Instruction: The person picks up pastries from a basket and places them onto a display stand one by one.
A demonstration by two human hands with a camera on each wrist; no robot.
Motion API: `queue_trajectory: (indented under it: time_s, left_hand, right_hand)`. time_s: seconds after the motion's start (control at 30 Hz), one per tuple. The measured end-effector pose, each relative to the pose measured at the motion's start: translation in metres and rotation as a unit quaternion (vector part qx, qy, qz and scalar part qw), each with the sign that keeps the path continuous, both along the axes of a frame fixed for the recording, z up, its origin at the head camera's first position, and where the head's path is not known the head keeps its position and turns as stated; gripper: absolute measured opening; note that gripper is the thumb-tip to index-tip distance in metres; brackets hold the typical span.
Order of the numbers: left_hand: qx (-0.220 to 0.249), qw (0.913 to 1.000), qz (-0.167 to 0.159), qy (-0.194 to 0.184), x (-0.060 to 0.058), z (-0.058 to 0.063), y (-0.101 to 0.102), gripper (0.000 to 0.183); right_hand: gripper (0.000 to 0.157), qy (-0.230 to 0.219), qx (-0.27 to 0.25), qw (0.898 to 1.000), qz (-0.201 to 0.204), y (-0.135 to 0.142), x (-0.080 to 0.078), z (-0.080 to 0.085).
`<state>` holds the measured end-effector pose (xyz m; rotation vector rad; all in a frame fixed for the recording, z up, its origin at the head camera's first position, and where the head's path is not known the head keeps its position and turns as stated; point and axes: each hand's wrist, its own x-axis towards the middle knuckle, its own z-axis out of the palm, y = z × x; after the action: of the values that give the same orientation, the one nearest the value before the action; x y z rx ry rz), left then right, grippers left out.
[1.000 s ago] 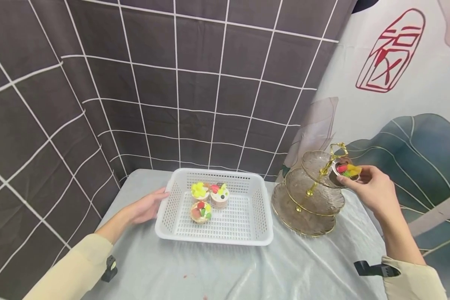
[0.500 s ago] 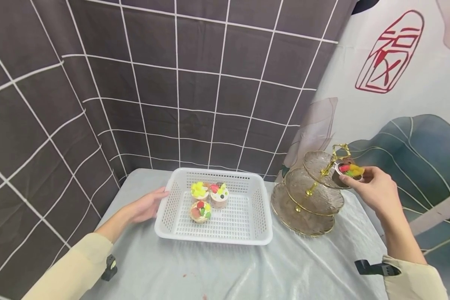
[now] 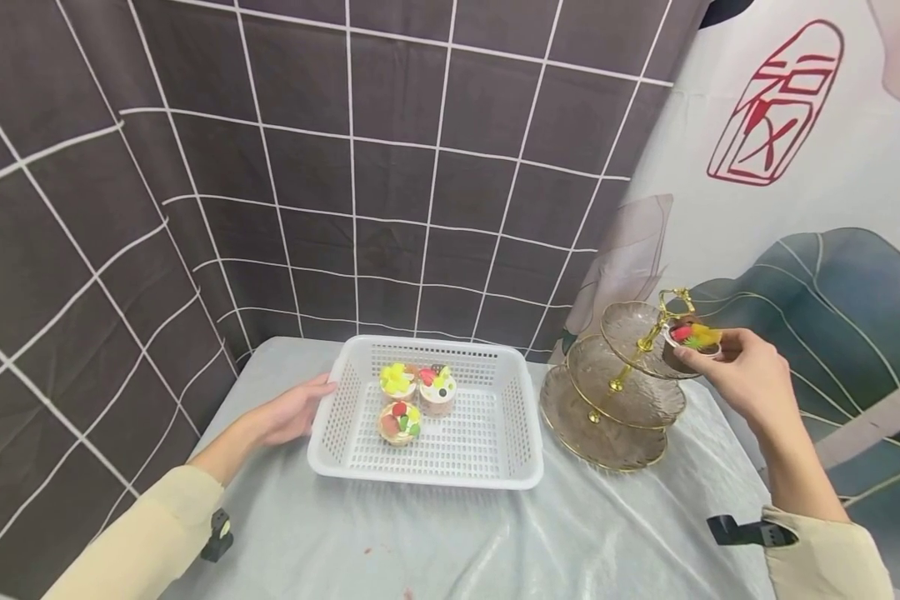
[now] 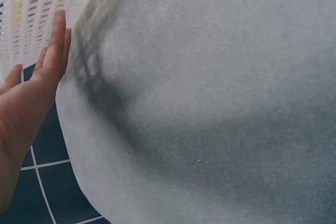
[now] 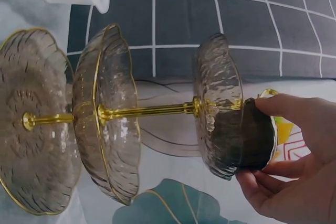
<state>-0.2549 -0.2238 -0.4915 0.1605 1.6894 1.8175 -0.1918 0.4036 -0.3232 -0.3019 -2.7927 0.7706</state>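
Observation:
In my right hand (image 3: pixel 746 375) I grip a dark cupcake (image 3: pixel 692 337) topped with red, yellow and green fruit pieces. It sits at the top plate of a three-tier cake stand (image 3: pixel 615 400), whose tiers are smoky glass with gold rims. In the right wrist view the dark cup (image 5: pixel 257 137) touches or nearly touches that top plate, with thumb and fingers around its sides. Straight fingers of my left hand (image 3: pixel 288 412) rest against the left end of a white plastic basket (image 3: pixel 487 479). Inside the basket are a yellow-topped cupcake (image 3: pixel 398 381) and two fruit-topped cupcakes (image 3: pixel 438 387).
A pale cloth covers the table (image 3: pixel 450 542), with the stand to the right of the basket. Dark gridded fabric (image 3: pixel 390 175) hangs behind and at the left. A printed curtain (image 3: pixel 832 292) hangs at the right, close to my right hand.
Very little differs. My right hand shifts slightly with the dark cupcake at the top plate; my left hand and the basket stay in place.

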Motion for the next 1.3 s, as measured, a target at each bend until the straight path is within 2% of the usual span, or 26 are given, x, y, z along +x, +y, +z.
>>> queue_trajectory:
  time_s: [0.23, 0.5, 0.6, 0.73, 0.83, 0.9, 0.97, 1.07, 1.23, 1.3]
  left_hand:
    - [0.004, 1.0000, 0.001, 0.002, 0.000, -0.002, -0.001, 0.067]
    - [0.005, 1.0000, -0.004, 0.003, 0.001, -0.005, -0.002, 0.067]
    - [0.008, 0.9999, -0.007, 0.004, 0.001, -0.005, -0.002, 0.067]
    - [0.011, 0.9999, -0.010, 0.007, 0.000, -0.004, -0.002, 0.066]
    - [0.010, 0.9998, -0.014, 0.011, 0.000, -0.002, -0.002, 0.066]
    - [0.009, 0.9997, -0.017, 0.014, -0.001, -0.001, -0.001, 0.066]
    - [0.009, 0.9996, -0.022, 0.016, -0.002, -0.001, 0.000, 0.067]
    - [0.012, 0.9994, -0.026, 0.019, -0.004, -0.002, 0.000, 0.067]
    - [0.015, 0.9993, -0.028, 0.017, -0.005, -0.002, -0.004, 0.065]
    - [0.014, 0.9994, -0.028, 0.017, -0.005, -0.001, -0.005, 0.065]
  right_hand:
    - [0.082, 0.008, 0.025, 0.999, 0.022, 0.000, -0.004, -0.005]
    - [0.089, 0.010, 0.035, 0.998, 0.048, 0.002, -0.002, 0.000]
    - [0.088, 0.039, 0.029, 0.998, 0.047, 0.002, 0.001, 0.006]
    - [0.084, 0.113, 0.000, 0.993, 0.033, -0.005, 0.009, 0.016]
    - [0.078, 0.179, -0.031, 0.983, 0.032, -0.017, 0.015, 0.025]
    - [0.073, 0.220, -0.054, 0.973, 0.048, -0.027, 0.018, 0.029]
    - [0.071, 0.258, -0.075, 0.960, 0.078, -0.038, 0.019, 0.032]
    - [0.071, 0.290, -0.103, 0.942, 0.134, -0.059, 0.017, 0.033]
    - [0.069, 0.298, -0.131, 0.917, 0.231, -0.101, 0.009, 0.015]
    - [0.066, 0.281, -0.138, 0.915, 0.257, -0.117, 0.006, 0.002]
